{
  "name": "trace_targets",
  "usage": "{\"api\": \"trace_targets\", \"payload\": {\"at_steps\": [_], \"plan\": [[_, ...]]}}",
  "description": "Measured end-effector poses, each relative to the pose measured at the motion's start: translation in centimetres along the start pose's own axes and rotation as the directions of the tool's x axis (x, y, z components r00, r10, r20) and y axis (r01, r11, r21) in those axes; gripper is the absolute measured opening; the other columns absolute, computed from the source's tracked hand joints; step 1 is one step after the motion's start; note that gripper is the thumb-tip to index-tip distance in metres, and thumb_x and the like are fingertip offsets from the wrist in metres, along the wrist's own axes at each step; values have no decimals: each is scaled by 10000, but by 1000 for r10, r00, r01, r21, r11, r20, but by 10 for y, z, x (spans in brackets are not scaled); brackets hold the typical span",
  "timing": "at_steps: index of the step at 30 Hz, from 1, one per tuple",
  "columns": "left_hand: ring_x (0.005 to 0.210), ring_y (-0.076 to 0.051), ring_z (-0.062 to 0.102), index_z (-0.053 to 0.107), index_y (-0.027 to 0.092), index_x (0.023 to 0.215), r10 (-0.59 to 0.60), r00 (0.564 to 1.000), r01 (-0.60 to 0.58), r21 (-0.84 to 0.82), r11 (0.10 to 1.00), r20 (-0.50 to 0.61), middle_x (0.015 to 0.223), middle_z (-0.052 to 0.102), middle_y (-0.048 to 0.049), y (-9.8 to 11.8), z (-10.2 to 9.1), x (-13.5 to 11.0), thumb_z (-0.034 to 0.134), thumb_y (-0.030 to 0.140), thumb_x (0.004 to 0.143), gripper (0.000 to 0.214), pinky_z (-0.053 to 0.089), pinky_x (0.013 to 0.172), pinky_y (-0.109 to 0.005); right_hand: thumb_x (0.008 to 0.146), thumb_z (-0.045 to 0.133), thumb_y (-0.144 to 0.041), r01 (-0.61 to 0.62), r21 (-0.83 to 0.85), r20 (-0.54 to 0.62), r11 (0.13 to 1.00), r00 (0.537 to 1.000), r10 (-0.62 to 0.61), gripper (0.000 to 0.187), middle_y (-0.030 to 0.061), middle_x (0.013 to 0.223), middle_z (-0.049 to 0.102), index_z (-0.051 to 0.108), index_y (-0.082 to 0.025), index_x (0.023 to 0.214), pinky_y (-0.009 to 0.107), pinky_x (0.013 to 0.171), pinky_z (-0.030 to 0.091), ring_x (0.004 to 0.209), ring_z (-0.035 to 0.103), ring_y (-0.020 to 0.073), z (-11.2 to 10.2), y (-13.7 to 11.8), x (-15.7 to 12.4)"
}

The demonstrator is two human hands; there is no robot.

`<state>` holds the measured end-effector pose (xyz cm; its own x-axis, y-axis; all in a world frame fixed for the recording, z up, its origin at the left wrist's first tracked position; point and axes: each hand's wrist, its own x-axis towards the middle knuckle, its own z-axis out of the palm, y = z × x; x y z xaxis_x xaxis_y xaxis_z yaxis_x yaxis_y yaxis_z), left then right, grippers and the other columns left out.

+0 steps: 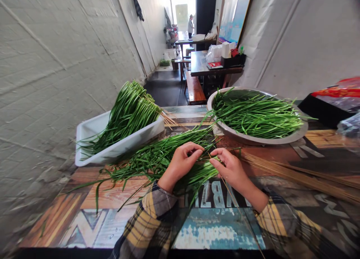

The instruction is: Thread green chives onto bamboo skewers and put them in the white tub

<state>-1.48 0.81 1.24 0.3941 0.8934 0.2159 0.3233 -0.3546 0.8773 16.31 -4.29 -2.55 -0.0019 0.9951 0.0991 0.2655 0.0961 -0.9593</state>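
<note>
Both hands are close together over a loose pile of garlic chives (157, 154) on the table. My left hand (185, 161) pinches thumb and forefinger together at a chive strand by its fingertips; the exact grip is partly hidden. My right hand (232, 170) closes its fingertips on a thin bamboo skewer (239, 210), which slants down toward the table's near edge. The skewer's upper end reaches the gap between the hands. Pale chive stems lie beneath the right fingertips.
At left, a white plastic tray (120, 150) holds chives threaded on skewers. A metal basin (261, 140) of loose chives stands at right. Bundled bamboo skewers (292, 176) lie beside my right forearm. Farther back are tables (201, 60), a bench (194, 88) and a distant person (190, 26).
</note>
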Motion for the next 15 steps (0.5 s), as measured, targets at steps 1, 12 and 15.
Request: {"api": "trace_targets", "payload": {"at_steps": [1, 12, 15], "plan": [[814, -167, 626, 705, 144, 873, -13, 997, 15, 28, 1000, -76, 873, 698, -64, -3, -1, 1, 571, 231, 864, 160, 461, 740, -265, 847, 571, -385, -28, 8, 6, 1000, 1000, 28, 238, -53, 623, 492, 573, -194, 989, 193, 382, 446, 459, 500, 98, 0, 2, 2], [969, -215, 585, 663, 159, 1022, 115, 991, -129, 579, 805, 61, 1026, 644, -91, -26, 6, 1, 558, 115, 853, 203, 474, 877, -351, 856, 541, -399, -54, -43, 59, 998, 997, 57, 235, -27, 663, 506, 612, -179, 897, 197, 386, 454, 474, 501, 95, 0, 5, 4], [958, -232, 572, 664, 164, 1050, 78, 992, -122, 675, 728, 96, 1029, 620, -98, -25, 7, 1, 635, 169, 816, 236, 479, 848, -367, 862, 532, -386, -35, -68, 62, 997, 997, 40, 227, -32, 650, 504, 610, -176, 899, 202, 392, 449, 452, 498, 90, 1, 3, 3]]}}
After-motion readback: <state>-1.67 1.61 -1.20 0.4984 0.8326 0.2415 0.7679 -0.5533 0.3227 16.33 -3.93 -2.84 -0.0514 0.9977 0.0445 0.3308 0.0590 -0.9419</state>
